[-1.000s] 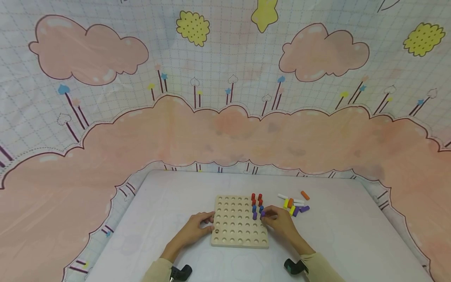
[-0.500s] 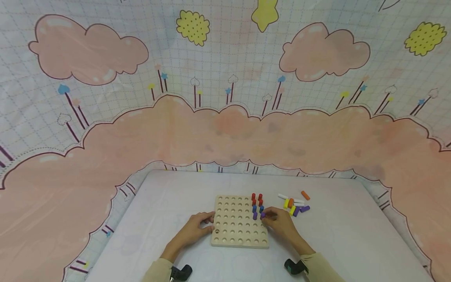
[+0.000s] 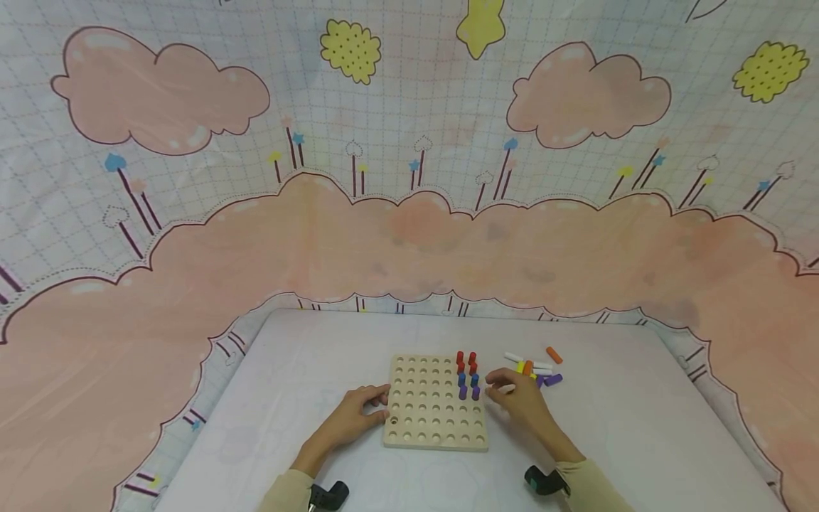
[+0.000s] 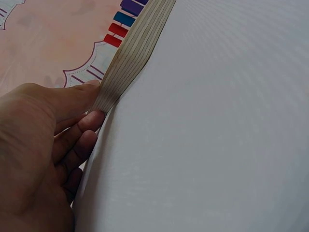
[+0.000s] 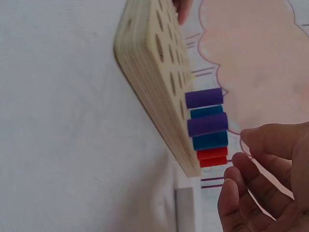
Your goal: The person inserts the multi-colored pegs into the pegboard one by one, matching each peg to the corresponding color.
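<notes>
A square wooden pegboard (image 3: 422,409) with rows of round holes lies flat on the table. Its right columns hold red pegs (image 3: 473,358), blue pegs (image 3: 462,380) and two purple pegs (image 3: 475,392), all upright. My left hand (image 3: 353,414) rests against the board's left edge, thumb and fingertips touching it at separate spots; the left wrist view shows these fingertips (image 4: 95,118) at the board's end. Just right of the purple pegs hovers my right hand (image 3: 521,398), holding nothing. In the right wrist view its thumb and fingers are apart, a short gap from the pegs.
Beyond my right hand lies a loose pile of orange (image 3: 554,355), white (image 3: 513,356), yellow and purple pegs (image 3: 553,380), partly hidden by that hand. The white table (image 3: 307,341) ends at a patterned cloth backdrop (image 3: 409,242).
My right hand has let go of the second purple peg and moved slightly right, leaving it upright in the board. My left hand has stayed at the board's edge.
</notes>
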The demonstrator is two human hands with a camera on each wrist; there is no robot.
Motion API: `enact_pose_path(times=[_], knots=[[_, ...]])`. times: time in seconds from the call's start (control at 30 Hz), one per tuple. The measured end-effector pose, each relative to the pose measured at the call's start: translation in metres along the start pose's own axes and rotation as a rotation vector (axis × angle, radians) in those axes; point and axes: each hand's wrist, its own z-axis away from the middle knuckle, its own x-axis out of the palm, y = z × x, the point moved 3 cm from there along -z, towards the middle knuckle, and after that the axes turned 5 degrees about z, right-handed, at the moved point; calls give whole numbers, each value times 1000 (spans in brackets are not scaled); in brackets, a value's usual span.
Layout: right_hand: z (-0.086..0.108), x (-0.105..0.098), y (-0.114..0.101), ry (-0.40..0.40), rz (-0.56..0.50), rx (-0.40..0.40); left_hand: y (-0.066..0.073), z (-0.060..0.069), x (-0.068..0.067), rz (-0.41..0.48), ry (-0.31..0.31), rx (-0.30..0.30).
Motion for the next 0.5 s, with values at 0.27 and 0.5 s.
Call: enact_pose_path(times=[0.27, 0.5], knots=[[-2, -21, 0, 62, 20, -44, 0, 0, 0, -1, -3, 12], [1, -36, 3, 100, 32, -96, 1, 0, -1, 1, -2, 15]])
